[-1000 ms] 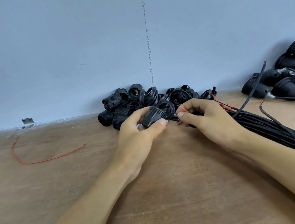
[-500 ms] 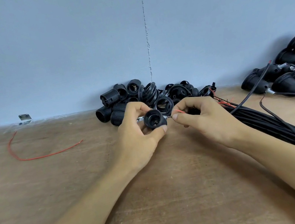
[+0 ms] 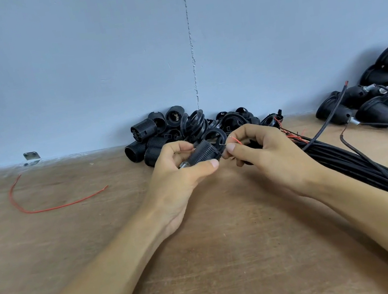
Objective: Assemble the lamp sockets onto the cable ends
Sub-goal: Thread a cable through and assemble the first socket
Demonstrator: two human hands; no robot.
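You face a pale blue-grey wall (image 3: 71,64) with a rough vertical seam (image 3: 191,44) running down it. Your brown wooden worktop (image 3: 50,247) meets its base; a small metal bracket (image 3: 32,156) sits at that joint.

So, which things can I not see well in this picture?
1. Head view: whether the wire tip enters the socket; too small, and the right hand thumb covers the spot.
2. Head view: the socket's lower side, behind the left hand thumb.
3. Head view: the cable bundle and the finished sockets, cut off by the right edge.
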